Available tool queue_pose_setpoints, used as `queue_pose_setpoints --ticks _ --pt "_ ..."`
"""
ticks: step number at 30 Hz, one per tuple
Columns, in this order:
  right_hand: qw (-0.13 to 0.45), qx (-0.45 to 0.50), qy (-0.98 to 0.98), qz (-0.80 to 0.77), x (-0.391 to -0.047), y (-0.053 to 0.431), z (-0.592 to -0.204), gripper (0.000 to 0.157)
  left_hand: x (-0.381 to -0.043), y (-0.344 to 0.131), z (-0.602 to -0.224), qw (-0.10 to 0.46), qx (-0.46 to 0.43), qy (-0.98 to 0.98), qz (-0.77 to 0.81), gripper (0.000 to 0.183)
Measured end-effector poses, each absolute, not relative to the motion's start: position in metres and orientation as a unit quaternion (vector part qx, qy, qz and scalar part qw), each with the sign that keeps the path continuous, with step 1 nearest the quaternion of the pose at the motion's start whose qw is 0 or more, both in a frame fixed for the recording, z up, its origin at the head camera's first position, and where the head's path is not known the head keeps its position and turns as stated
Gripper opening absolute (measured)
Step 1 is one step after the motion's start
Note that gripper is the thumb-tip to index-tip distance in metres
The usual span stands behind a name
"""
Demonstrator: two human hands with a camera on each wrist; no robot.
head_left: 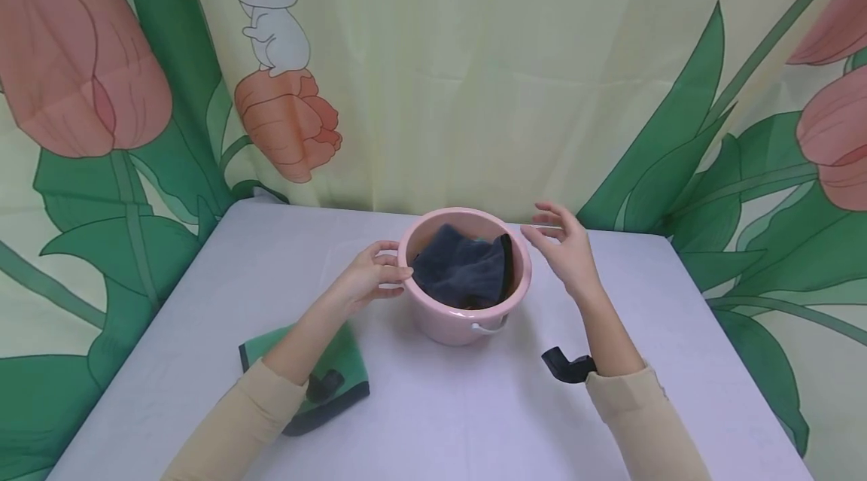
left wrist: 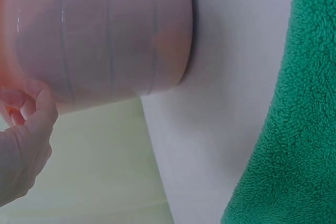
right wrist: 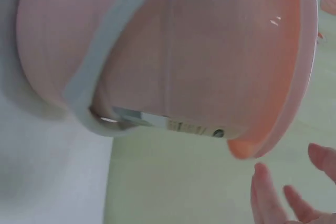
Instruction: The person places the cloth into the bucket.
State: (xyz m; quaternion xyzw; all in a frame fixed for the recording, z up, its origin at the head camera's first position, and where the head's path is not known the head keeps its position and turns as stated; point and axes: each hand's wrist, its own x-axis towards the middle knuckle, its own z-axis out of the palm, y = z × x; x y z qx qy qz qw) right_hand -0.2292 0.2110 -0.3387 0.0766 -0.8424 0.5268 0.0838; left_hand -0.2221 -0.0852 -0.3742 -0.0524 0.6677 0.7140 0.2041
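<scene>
A pink bucket [head_left: 447,323] stands upright near the back of the table, with a crumpled dark grey cloth [head_left: 460,266] inside it. My left hand [head_left: 369,275] holds the bucket's left rim, its thumb lying over the edge. Beside the right rim, my right hand [head_left: 565,251] is raised with its fingers spread and loosely bent. A gap between those fingertips and the bucket shows in the right wrist view. Beneath the dark cloth, a bit of green is visible; what else lies in the bucket is hidden.
A green towel [head_left: 345,364] with dark edging lies left of the bucket, partly under my left forearm, a small dark object [head_left: 325,386] on it. By my right wrist is a black bent tube [head_left: 567,366]. The bucket's pale handle [right wrist: 113,30] hangs down. A printed curtain [head_left: 474,89] closes off the back.
</scene>
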Motion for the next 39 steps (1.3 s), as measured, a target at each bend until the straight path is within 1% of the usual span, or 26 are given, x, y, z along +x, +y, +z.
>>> queue_pose_setpoints --ticks 2,4,8,10,13,18,20,22,24,25,27,28,30,31,34,37,39 --pt "0.077 0.013 -0.817 0.571 -0.223 0.218 -0.345 0.056 -0.222 -0.085 -0.374 0.204 -0.052 0.667 0.715 0.06" --pt "0.044 -0.024 -0.795 0.604 -0.217 0.222 -0.351 0.058 -0.222 -0.085 -0.374 0.205 -0.051 0.665 0.716 0.06" --pt "-0.032 -0.064 -0.767 0.637 -0.206 0.225 -0.36 0.061 -0.223 -0.085 -0.374 0.205 -0.049 0.663 0.718 0.06" --pt "-0.059 -0.074 -0.754 0.65 -0.202 0.225 -0.363 0.061 -0.223 -0.085 -0.374 0.205 -0.047 0.665 0.717 0.06" --pt "-0.072 -0.085 -0.739 0.664 -0.198 0.223 -0.365 0.059 -0.224 -0.084 -0.375 0.205 -0.051 0.666 0.715 0.06" --pt "-0.069 -0.093 -0.732 0.671 -0.195 0.22 -0.367 0.056 -0.223 -0.083 -0.375 0.202 -0.051 0.672 0.71 0.06" --pt "-0.068 -0.093 -0.731 0.672 -0.195 0.219 -0.367 0.055 -0.22 -0.085 -0.375 0.174 -0.029 0.704 0.688 0.061" --pt "-0.069 -0.092 -0.73 0.674 -0.195 0.218 -0.368 0.055 -0.215 -0.088 -0.376 0.123 0.011 0.75 0.65 0.061" --pt "-0.07 -0.092 -0.729 0.674 -0.196 0.218 -0.369 0.054 -0.209 -0.092 -0.377 0.044 0.067 0.807 0.585 0.061" --pt "-0.071 -0.091 -0.729 0.675 -0.197 0.218 -0.37 0.054 -0.205 -0.096 -0.377 -0.002 0.099 0.839 0.536 0.062" --pt "-0.071 -0.093 -0.728 0.675 -0.197 0.218 -0.371 0.053 -0.195 -0.104 -0.378 -0.075 0.15 0.886 0.433 0.063" --pt "-0.072 -0.093 -0.728 0.676 -0.197 0.218 -0.371 0.054 -0.19 -0.109 -0.379 -0.107 0.173 0.906 0.372 0.064" --pt "-0.071 -0.094 -0.726 0.677 -0.196 0.218 -0.371 0.054 -0.18 -0.121 -0.382 -0.151 0.203 0.934 0.251 0.069" --pt "-0.071 -0.095 -0.726 0.678 -0.196 0.219 -0.371 0.054 -0.175 -0.128 -0.385 -0.168 0.217 0.941 0.195 0.072" --pt "-0.071 -0.095 -0.723 0.68 -0.196 0.219 -0.371 0.054 -0.16 -0.15 -0.401 -0.194 0.25 0.944 0.094 0.078" --pt "-0.07 -0.099 -0.723 0.68 -0.196 0.219 -0.371 0.053 -0.146 -0.173 -0.422 -0.2 0.277 0.938 0.056 0.083" --pt "-0.07 -0.098 -0.724 0.68 -0.196 0.219 -0.371 0.055 -0.138 -0.186 -0.435 -0.193 0.29 0.936 0.048 0.086"
